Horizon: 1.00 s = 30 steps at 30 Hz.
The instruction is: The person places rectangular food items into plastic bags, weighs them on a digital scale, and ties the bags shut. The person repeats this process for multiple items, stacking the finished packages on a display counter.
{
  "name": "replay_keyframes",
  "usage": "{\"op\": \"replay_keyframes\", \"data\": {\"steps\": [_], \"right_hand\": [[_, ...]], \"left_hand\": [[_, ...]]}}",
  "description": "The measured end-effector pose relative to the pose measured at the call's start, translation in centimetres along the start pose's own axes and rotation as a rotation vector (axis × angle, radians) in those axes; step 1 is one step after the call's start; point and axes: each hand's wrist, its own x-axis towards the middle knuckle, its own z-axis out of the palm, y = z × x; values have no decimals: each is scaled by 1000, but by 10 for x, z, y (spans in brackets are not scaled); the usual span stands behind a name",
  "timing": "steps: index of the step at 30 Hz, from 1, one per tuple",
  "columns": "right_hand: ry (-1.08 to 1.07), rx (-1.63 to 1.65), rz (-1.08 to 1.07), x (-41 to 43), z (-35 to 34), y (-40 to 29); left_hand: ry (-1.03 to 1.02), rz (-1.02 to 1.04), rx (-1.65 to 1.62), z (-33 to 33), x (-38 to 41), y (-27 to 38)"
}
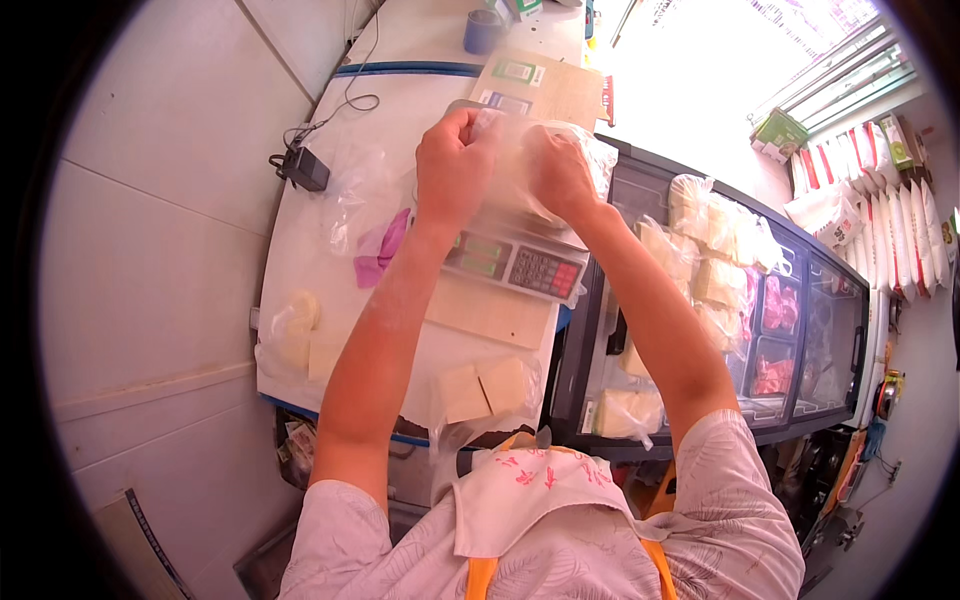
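Both my hands are at a clear plastic bag (pixel 510 176) with pale contents, above the pan of a digital weighing scale. My left hand (pixel 456 169) pinches the bag's film at its upper left, fingers curled. My right hand (pixel 559 169) is blurred at the bag's right side, its fingers bent against the film. The scale's keypad panel (pixel 517 262) faces me below the bag. Under the scale lies a wooden board (pixel 487 311). Nearer to me, a clear bag with two pale square blocks (pixel 481 390) rests on the white table (pixel 352 300).
A bag of pale pieces (pixel 292 337), a purple cloth or bag (pixel 382 247) and a black power adapter (pixel 306 171) lie on the left. Several bagged pale stacks (pixel 720 285) sit on the glass-topped cabinet (pixel 825 330) at right. A blue cup (pixel 480 31) stands at the back.
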Motion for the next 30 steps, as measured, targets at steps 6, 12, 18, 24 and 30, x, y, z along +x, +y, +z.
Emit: {"op": "replay_keyframes", "data": {"steps": [6, 12, 18, 24, 30], "right_hand": [[29, 96, -55, 5, -2, 4], [96, 406, 2, -58, -83, -38], [74, 638, 210, -165, -141, -57], [-212, 335, 208, -251, -123, -67], [-270, 422, -66, -276, -97, -115]], "left_hand": [[-16, 30, 44, -8, -4, 14], [38, 59, 124, -51, -48, 16], [58, -164, 87, -117, -183, 9], [69, -164, 505, -132, -334, 11], [53, -383, 388, -133, -373, -25]]}}
